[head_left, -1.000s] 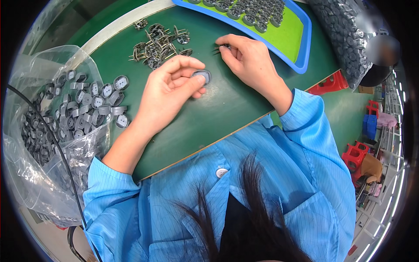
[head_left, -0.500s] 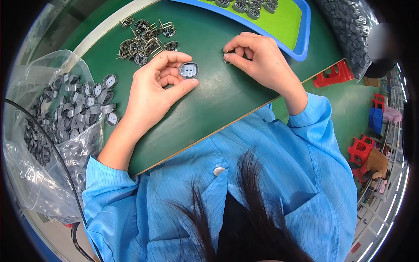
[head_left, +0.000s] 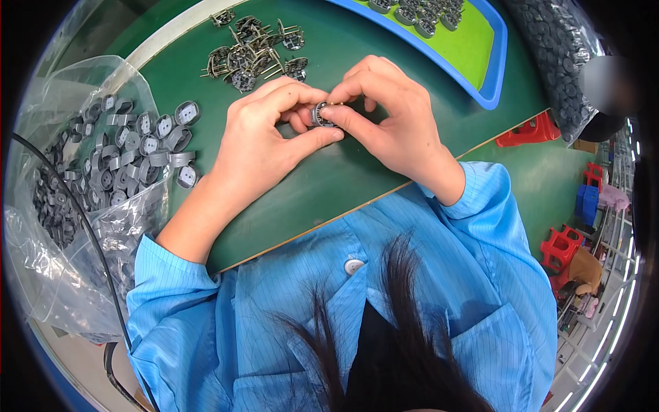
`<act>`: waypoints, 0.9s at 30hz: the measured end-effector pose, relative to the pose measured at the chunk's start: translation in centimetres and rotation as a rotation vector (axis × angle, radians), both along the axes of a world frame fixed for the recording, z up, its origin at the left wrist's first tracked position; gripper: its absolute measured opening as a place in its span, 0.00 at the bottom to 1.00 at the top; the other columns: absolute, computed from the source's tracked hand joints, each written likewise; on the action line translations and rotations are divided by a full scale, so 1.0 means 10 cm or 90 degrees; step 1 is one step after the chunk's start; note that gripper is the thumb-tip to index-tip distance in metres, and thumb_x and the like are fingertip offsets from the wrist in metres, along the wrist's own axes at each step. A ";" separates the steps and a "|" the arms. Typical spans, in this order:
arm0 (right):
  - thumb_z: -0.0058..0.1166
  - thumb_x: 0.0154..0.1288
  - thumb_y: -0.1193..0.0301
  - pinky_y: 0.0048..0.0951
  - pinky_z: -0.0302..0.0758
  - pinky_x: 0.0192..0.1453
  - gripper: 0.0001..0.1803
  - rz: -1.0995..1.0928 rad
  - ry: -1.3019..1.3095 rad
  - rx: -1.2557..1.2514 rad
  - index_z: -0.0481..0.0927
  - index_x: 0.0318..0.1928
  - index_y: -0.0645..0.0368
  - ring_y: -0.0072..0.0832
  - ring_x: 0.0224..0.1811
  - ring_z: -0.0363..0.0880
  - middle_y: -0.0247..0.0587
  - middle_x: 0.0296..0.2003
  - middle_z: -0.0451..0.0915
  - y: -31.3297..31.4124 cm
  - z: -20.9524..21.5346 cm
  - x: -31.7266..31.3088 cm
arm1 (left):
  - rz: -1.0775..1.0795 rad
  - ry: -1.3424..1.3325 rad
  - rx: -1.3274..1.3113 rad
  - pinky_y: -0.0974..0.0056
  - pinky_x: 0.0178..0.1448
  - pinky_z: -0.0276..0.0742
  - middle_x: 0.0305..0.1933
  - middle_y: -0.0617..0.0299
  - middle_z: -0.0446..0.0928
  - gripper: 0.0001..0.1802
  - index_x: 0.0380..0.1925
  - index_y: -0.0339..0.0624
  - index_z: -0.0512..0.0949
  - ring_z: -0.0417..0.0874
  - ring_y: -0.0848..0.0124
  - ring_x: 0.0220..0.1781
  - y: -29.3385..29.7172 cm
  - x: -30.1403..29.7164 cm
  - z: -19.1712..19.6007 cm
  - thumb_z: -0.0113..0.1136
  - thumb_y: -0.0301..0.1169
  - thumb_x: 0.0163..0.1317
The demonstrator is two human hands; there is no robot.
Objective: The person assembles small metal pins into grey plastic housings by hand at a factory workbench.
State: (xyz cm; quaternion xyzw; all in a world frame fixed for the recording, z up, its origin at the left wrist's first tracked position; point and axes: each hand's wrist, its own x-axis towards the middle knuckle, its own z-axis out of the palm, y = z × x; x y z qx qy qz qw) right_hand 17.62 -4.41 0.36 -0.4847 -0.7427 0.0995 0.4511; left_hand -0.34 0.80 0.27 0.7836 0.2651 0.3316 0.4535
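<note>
My left hand [head_left: 257,134] is closed on a small grey plastic housing [head_left: 315,115], pinched between thumb and fingers above the green table. Against the housing's open face, my right hand [head_left: 395,113] presses a small round circuit board [head_left: 320,120] with its thumb and forefinger. The board is mostly hidden by the fingers, so I cannot tell how deep it sits. Just beyond my left hand lies a pile of circuit boards [head_left: 252,51] with long metal pins. Grey housings [head_left: 147,145] spill from a clear plastic bag [head_left: 103,237] to the left.
A blue tray [head_left: 491,97] with a green bottom holds several grey pieces [head_left: 425,26] at the far right. Beside it stands a clear bag of dark parts [head_left: 549,62]. A black cable [head_left: 96,240] crosses the left side. Red stools [head_left: 559,247] stand beyond the table edge.
My right hand has moved left with the circuit board and meets the housing in my left hand. The housing has been turned from facing up. The whole view has shifted slightly.
</note>
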 end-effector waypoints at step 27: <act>0.63 0.54 0.77 0.24 0.76 0.30 0.11 0.022 0.133 -0.161 0.77 0.37 0.62 0.24 0.26 0.79 0.39 0.27 0.78 -0.32 -0.04 0.01 | 0.247 0.382 0.460 0.51 0.62 0.65 0.56 0.46 0.70 0.33 0.55 0.38 0.69 0.70 0.48 0.58 0.16 -0.63 0.30 0.64 0.28 0.45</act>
